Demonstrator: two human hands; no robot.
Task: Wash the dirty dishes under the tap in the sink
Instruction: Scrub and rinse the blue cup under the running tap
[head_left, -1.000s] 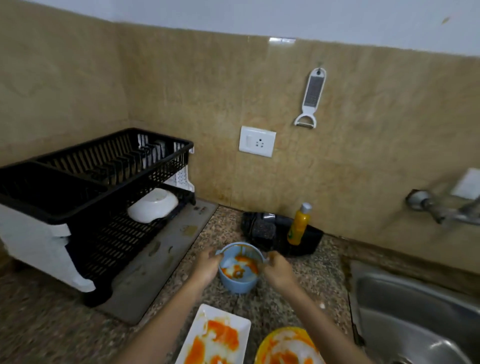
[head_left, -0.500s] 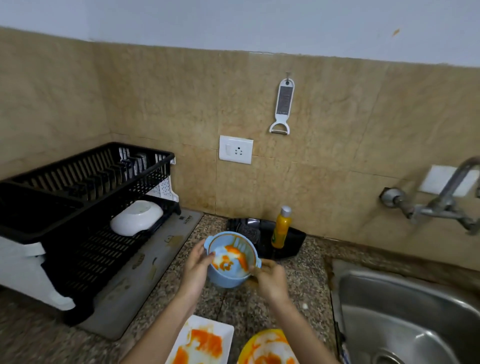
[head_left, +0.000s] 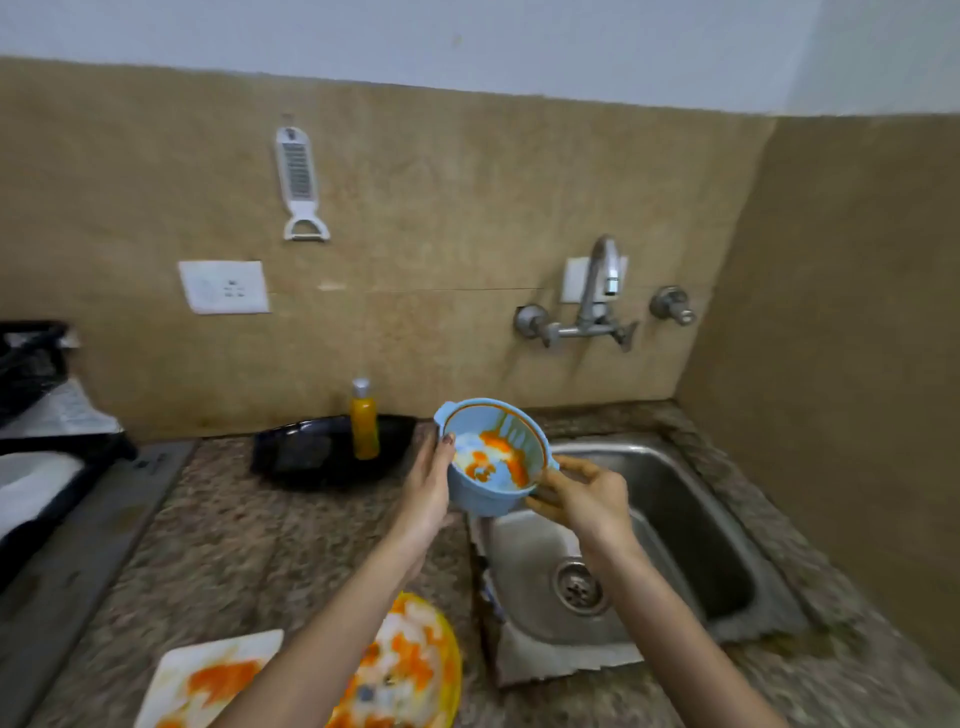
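The desk (head_left: 260, 525) carries a white plate (head_left: 208, 675) and a yellow plate (head_left: 421, 660), both smeared, at its near edge as before. The sink (head_left: 717, 525) and tap (head_left: 597, 280) have come fully into view. The bowl (head_left: 493, 457), orange-stained and tilted, has moved right from near the bottle (head_left: 363, 421) to above the sink's left rim. The left hand (head_left: 428, 488) presses flat on its side; the right hand (head_left: 584, 496) grips its right side, fingers curled under
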